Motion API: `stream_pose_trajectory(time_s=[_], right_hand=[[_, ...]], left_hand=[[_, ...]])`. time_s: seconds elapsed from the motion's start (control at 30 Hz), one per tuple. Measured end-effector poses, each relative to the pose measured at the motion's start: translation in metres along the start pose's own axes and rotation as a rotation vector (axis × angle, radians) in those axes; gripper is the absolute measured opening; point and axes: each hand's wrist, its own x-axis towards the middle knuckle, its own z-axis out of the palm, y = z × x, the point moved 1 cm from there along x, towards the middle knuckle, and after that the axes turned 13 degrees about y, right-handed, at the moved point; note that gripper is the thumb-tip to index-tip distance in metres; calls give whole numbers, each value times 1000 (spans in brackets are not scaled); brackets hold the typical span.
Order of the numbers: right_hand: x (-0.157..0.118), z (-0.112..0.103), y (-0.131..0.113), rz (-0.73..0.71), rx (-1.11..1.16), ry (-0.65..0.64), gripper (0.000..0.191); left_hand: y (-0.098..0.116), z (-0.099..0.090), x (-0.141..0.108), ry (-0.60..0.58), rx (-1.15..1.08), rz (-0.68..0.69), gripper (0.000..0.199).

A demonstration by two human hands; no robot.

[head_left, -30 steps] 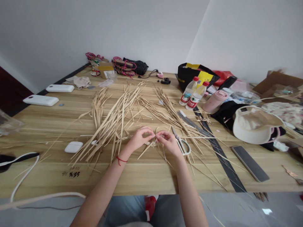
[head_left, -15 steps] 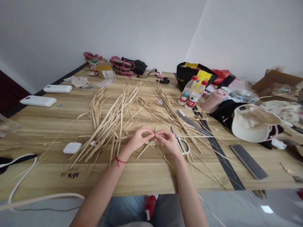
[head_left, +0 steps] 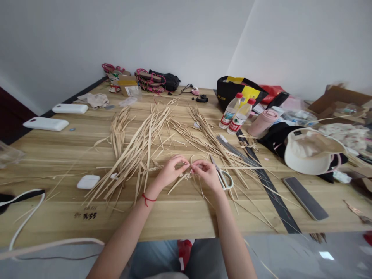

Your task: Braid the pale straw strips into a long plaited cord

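Note:
My left hand (head_left: 171, 171) is closed in a pinch, its fingertips on a thin straw strand above the table. Just beside it, my right hand (head_left: 207, 173) pinches too, fingertips nearly meeting the left ones at the same fine straw. What exactly lies between the fingers is too small to make out fully. Below and behind both hands runs a pale straw braid (head_left: 153, 169), partly covered by them. Scissors (head_left: 225, 179) with light handles lie against the right hand's outer side. Loose straw strips (head_left: 139, 143) are spread left of the hands, and another straw bundle (head_left: 209, 135) lies beyond them.
Two red-capped bottles (head_left: 238, 118) and a pink tumbler (head_left: 263, 123) stand at the back right, by a black and yellow bag (head_left: 229, 91). A white cap (head_left: 308, 151) and a phone (head_left: 305, 198) lie to the right. A white earbud case (head_left: 88, 181) sits left.
Both hands hold almost the same place and the same pinch. Nothing else has visibly moved.

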Motion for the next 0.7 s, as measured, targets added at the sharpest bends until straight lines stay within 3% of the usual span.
stream_pose_trajectory(time_s=[0.37,0.7], right_hand=[[0,0,-3,-1,-10,21,30],[0,1,-2,7,11,7,26]], left_hand=[[9,-3,0,30,235,178,8],[1,-4,0,50,332,247,16]])
